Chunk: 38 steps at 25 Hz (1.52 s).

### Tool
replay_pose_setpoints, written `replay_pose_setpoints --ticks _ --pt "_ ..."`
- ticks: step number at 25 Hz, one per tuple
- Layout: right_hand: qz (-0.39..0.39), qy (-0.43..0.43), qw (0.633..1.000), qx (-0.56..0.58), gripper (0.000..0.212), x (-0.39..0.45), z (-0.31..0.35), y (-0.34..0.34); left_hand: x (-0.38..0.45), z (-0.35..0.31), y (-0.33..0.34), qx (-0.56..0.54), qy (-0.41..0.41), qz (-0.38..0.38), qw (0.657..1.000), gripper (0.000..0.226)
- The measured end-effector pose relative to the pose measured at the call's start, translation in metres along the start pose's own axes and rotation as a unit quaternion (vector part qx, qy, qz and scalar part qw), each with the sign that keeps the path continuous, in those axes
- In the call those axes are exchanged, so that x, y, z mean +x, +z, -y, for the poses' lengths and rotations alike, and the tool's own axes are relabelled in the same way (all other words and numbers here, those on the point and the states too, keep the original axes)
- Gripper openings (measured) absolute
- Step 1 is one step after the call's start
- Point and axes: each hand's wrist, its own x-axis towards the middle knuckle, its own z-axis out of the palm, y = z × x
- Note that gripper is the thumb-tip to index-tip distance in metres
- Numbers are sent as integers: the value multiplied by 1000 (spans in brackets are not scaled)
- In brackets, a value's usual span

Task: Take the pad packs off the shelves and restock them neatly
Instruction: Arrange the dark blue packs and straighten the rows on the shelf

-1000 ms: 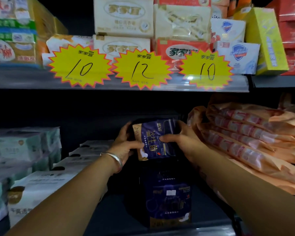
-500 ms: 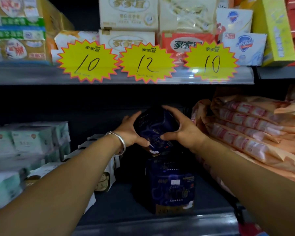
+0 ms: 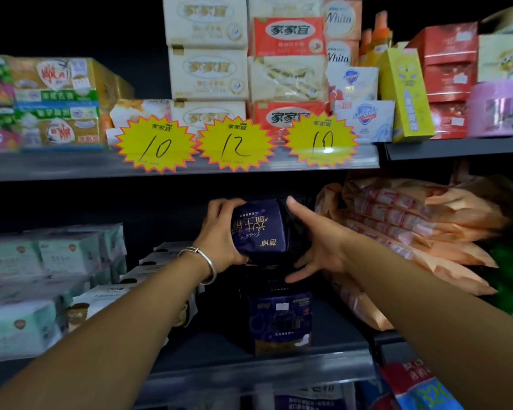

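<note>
Here, left hand grips purple pack, print prob. upside-down.

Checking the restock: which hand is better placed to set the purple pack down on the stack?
Left. The left hand grips the purple pack above the stack; the right hand is spread open beside it.

Yellow starburst price tags: three are shown
Purple pad packs: two are seen
Hands: two are counted
Silver bracelet: one is worn
</note>
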Motion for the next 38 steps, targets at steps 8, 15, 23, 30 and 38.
replay_pose_setpoints --ticks 8,15,23,30,38 --pt "-67 -59 996 -19 63 3 1 0 7 -3 -6 21 -14 -40 999 100" --pt "-180 -133 975 7 49 21 -23 11 8 -21 13 -393 -348 41 850 39" --pt "-216 -245 943 -65 12 34 -44 13 23 -29 13 -313 -331 13 890 84" --pt "-142 -247 927 -245 103 56 -21 -7 31 -1 -1 -116 -112 66 985 73" --pt "-96 -205 965 -131 88 109 -40 -28 51 32 28 -182 -88 68 977 90"
